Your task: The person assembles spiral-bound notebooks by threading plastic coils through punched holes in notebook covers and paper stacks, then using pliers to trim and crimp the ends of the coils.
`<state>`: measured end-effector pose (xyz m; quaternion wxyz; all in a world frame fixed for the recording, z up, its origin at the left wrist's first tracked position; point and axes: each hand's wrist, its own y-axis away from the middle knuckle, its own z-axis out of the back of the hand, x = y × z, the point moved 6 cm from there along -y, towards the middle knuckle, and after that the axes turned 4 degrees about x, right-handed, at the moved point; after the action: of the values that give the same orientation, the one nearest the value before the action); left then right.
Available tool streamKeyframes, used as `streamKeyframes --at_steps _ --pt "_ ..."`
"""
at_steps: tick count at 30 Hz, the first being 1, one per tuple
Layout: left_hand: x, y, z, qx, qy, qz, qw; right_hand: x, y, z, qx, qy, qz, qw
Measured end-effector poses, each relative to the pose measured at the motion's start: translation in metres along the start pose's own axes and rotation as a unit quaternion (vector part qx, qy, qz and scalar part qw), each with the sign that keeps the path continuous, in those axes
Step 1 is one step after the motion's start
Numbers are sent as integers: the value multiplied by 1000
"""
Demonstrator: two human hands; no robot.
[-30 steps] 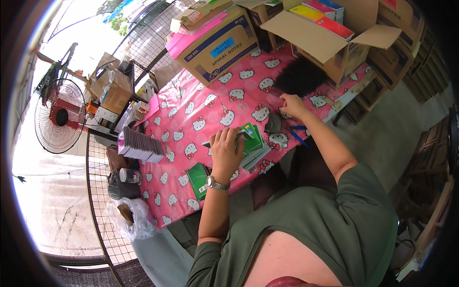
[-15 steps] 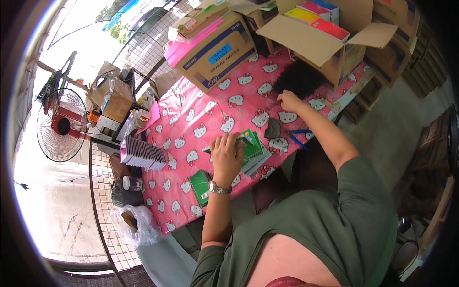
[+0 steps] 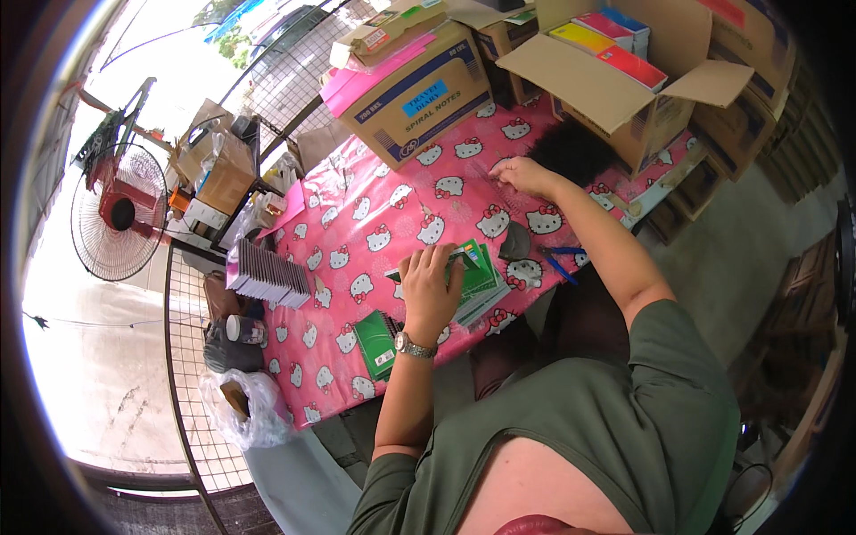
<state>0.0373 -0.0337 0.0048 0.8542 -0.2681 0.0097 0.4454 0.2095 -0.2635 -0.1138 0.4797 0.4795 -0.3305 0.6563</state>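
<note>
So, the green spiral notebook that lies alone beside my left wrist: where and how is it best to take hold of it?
The green spiral notebook is probably best pinched by its left long edge, coming from your left: it lies flat, its coil runs along the right edge, and your wristwatch crowds that side.

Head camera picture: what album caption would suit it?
Left hand on green notebooks, right hand beside a black bristly pile, over a pink tablecloth.
</note>
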Motion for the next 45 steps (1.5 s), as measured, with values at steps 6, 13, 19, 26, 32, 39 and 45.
streamKeyframes --at_steps 6,13,19,26,32,39,45 --pt "8 -2 2 -54 74 89 992 115 64 -49 110 -189 65 974" --pt "14 -6 -8 -50 71 132 987 142 96 -83 69 -133 128 980" --pt "13 -9 -6 -117 96 128 980 144 93 -80 43 -142 116 982" --pt "23 -14 -10 -61 133 169 975 159 91 -73 24 -37 130 991" --pt "27 -13 -8 -90 185 185 961 189 108 -64 -142 214 337 906" --pt "19 -18 -15 -231 40 97 967 174 94 -67 -72 169 275 944" --pt "22 -20 -24 -219 13 79 973 164 83 -53 -32 198 248 948"
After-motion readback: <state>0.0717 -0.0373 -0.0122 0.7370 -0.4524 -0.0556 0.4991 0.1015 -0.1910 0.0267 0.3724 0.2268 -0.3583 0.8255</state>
